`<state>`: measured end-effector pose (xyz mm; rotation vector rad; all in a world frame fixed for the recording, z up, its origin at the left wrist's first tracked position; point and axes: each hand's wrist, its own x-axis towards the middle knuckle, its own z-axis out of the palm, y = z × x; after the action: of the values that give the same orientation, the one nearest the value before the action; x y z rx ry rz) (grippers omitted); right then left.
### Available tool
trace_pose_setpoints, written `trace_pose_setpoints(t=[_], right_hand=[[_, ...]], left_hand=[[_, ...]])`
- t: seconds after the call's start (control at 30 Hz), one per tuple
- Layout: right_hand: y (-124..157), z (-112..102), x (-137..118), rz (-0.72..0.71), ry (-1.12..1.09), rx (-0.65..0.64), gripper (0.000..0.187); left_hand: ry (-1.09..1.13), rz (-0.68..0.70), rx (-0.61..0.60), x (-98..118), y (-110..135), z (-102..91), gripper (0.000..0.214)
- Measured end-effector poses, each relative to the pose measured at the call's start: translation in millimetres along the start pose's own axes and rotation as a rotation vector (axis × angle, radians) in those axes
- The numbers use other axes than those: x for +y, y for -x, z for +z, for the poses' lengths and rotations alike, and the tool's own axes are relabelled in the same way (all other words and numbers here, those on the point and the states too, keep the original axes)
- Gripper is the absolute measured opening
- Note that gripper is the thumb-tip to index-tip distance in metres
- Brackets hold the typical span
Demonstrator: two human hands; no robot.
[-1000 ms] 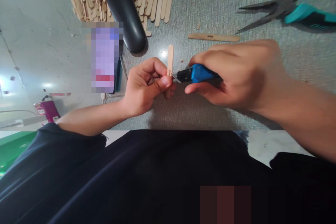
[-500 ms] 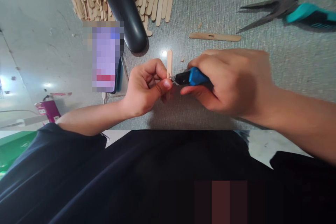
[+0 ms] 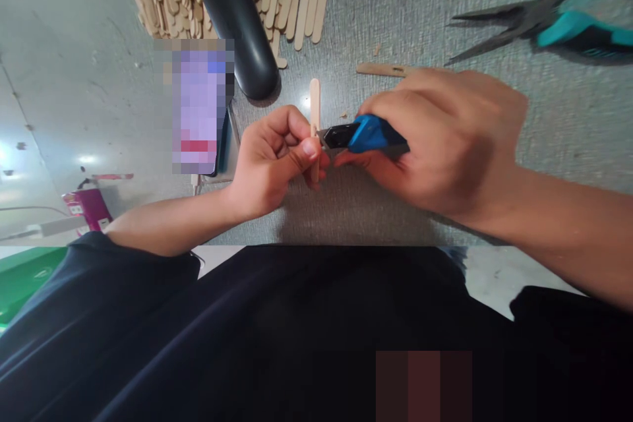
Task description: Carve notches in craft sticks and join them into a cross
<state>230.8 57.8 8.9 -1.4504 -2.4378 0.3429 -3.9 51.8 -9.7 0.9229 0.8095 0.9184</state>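
Pinched between the thumb and fingers of my left hand [image 3: 277, 161] is a wooden popsicle stick [image 3: 315, 100], held upright in the view with its lower end showing below the thumb. My right hand [image 3: 445, 138] is wrapped round a blue and black utility knife [image 3: 370, 133]. The knife's blade tip touches the stick near its middle, just above my left thumb, where a small dark cut shows. Another popsicle stick [image 3: 378, 69] with a slot in it lies on the table beyond my right hand, which partly covers it.
A pile of popsicle sticks [image 3: 306, 3] lies at the back, with a black oblong case [image 3: 240, 26] over part of it. A phone with a blurred screen [image 3: 198, 109] is left of my hands. Teal-handled long-nose pliers [image 3: 539, 16] lie open at the back right. Small wood chips dot the table.
Both hands have shifted slightly away from my body, with the stick and knife. My right hand now covers part of the slotted stick on the table.
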Motion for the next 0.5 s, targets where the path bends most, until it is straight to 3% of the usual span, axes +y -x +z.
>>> trace_pose_setpoints(t=[0.17, 0.5], right_hand=[[1.5, 7.5, 6.0, -0.119, 0.027, 0.151, 0.08], [7.1, 3.4, 18.4, -0.079, -0.09, 0.037, 0.102]], left_hand=[[0.004, -0.009, -0.001, 1.2, 0.3, -0.2, 0.062], [0.003, 0.094, 0.04, -6.7, 0.2, 0.2, 0.052]])
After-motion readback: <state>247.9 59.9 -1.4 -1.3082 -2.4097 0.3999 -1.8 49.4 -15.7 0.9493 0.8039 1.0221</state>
